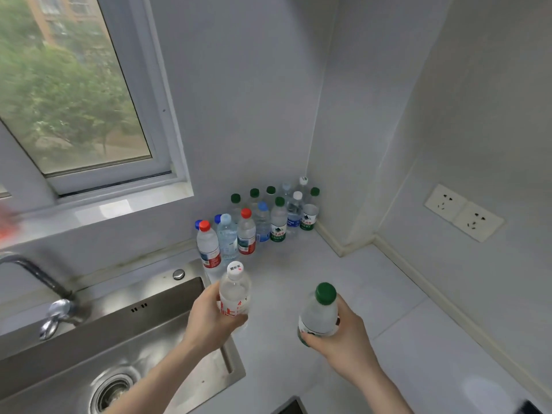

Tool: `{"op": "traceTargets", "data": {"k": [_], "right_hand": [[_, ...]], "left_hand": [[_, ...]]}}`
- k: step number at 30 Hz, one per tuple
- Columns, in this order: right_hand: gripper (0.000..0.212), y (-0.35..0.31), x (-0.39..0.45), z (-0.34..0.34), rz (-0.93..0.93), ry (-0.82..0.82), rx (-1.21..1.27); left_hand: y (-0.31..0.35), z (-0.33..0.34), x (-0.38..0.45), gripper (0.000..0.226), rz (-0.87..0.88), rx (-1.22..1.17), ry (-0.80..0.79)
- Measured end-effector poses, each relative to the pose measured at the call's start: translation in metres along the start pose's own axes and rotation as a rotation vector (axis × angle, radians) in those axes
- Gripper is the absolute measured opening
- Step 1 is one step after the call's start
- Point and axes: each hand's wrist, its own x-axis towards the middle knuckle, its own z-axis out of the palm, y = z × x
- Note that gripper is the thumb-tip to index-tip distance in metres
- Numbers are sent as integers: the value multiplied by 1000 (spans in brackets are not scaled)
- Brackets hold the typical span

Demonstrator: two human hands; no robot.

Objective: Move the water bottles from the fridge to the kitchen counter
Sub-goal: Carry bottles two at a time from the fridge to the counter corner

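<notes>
1. Plainly, the desk (343,282) is the biggest thing in play: a pale surface that runs from the sink (125,333) on the left into the wall corner, under a window (74,94). The fridge is not in view, so how many bottles remain inside it cannot be told.

2. Next in size is the cluster of bottles (257,222) already standing upright in that corner, more than a dozen by the look of it, with green, red, blue and white caps, packed close together in rough rows. By my reading, most of the job is done.

3. Two bottles are not yet set down. The left hand (209,318) has its grip wrapped round the middle of a white-capped bottle (234,294), held upright over the desk edge just beside the sink and just in front of the nearest standing row.

4. The right hand (343,336) has its grip curled round the lower part of a green-capped bottle (318,315), held a little tilted above open desk, well apart from the cluster.

5. What is left, as I judge it: stand both of these on the desk beside the others, then fetch any more from the fridge.
</notes>
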Motion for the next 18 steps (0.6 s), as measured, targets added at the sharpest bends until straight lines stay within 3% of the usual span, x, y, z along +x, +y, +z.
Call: {"op": "traceTargets", "data": {"k": [5,18], "right_hand": [[50,3,21,26,59,-2,-23],[52,23,72,44,165,-20,-67]], "left_hand": [[-22,-4,42,39,-101,59,36],[-47,13,120,44,-255,157,39]]}}
